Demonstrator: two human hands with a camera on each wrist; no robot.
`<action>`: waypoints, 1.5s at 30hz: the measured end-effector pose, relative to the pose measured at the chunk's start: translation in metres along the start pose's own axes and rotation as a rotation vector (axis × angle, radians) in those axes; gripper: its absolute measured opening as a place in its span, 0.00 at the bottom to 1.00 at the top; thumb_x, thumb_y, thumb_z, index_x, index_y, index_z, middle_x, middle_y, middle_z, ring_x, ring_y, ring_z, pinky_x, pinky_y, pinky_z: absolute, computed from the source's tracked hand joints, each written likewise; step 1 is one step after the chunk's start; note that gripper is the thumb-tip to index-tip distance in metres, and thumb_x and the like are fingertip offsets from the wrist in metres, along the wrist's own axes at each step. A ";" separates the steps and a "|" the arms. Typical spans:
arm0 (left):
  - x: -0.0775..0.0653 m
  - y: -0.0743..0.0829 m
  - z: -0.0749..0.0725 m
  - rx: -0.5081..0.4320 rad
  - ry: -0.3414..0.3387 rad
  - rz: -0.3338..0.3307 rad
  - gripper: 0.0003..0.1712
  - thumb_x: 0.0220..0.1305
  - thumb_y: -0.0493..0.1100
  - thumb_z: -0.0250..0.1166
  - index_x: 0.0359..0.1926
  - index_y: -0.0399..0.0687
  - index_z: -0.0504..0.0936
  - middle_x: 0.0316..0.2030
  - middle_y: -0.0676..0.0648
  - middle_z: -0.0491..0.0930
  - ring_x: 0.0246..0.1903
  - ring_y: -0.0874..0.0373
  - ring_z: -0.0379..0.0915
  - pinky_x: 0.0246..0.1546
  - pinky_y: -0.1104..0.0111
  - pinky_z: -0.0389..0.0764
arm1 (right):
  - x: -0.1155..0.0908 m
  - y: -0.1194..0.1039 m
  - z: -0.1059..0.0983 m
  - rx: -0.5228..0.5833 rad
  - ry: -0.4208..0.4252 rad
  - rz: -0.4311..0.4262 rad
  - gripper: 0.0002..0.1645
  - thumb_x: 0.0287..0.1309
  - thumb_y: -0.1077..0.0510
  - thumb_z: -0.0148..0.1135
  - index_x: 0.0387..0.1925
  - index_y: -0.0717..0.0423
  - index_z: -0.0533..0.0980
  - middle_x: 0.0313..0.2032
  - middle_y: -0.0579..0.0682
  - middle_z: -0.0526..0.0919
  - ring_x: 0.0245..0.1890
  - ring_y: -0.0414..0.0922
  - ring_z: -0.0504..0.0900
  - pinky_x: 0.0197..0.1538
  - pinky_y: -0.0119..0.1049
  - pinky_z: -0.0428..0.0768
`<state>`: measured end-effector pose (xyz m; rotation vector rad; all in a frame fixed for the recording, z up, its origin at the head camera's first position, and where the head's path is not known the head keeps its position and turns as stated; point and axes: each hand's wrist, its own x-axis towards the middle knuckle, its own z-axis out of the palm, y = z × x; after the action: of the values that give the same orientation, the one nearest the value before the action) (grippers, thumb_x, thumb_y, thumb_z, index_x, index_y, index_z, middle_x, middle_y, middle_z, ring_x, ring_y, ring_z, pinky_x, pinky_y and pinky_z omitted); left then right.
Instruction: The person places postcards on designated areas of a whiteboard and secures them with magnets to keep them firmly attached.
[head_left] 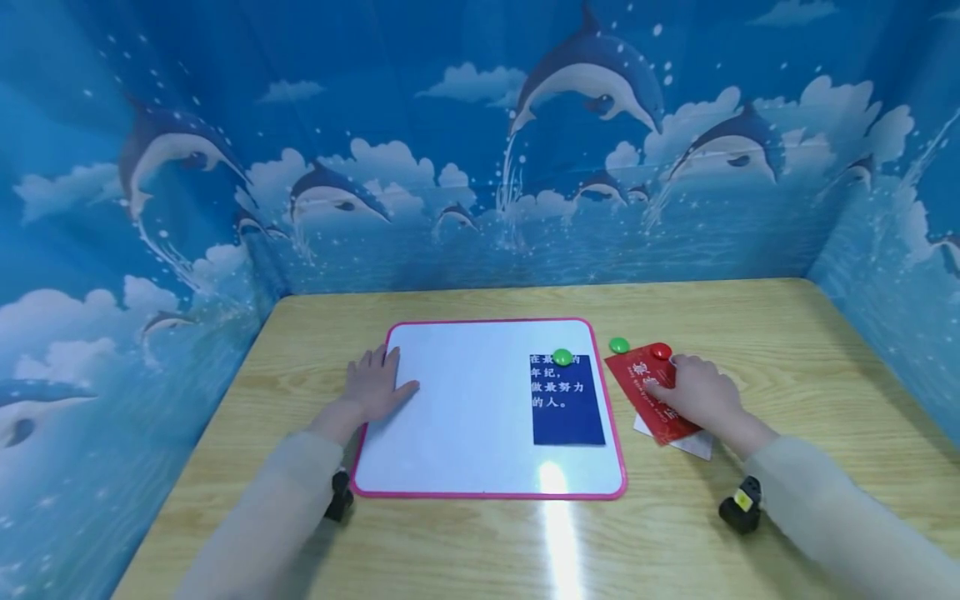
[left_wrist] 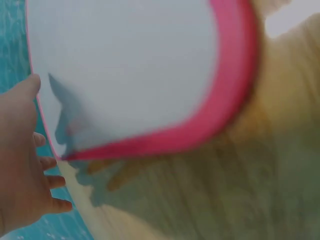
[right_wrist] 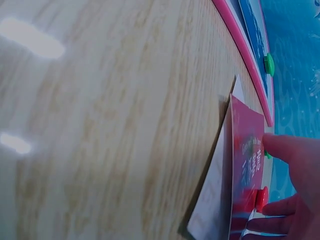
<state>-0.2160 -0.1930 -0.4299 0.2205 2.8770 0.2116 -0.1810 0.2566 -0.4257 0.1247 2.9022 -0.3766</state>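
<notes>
Red card (head_left: 658,414) lies at the right hand (head_left: 705,396), its thumb over the card's face; whether the fingers grip the edge cannot be told. Beneath sits a white paper (head_left: 693,445), mostly hidden. The hand obscures some lettering. The left hand (head_left: 372,387), well apart, fingers spread and grasping nothing, is at the whiteboard's (head_left: 457,400) left edge.

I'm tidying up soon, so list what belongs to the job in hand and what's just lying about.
Likely the job:
whiteboard, left hand at its edge
blue card and green magnet on it
red card and red magnet at the right hand

Seemingly idle:
loose green magnet, maybe a spare
pale card partly under the red one
dolphin curtain
</notes>
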 end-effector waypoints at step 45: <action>-0.008 -0.012 0.005 -0.043 0.028 0.009 0.45 0.67 0.60 0.48 0.71 0.34 0.47 0.70 0.29 0.44 0.69 0.32 0.39 0.66 0.37 0.43 | 0.005 -0.018 -0.003 0.271 -0.044 0.227 0.57 0.43 0.51 0.71 0.66 0.70 0.49 0.51 0.77 0.59 0.50 0.68 0.59 0.43 0.55 0.75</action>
<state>-0.2087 -0.2055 -0.4347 0.2247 2.8959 0.2807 -0.1887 0.2401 -0.4199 0.4756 2.7391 -0.7177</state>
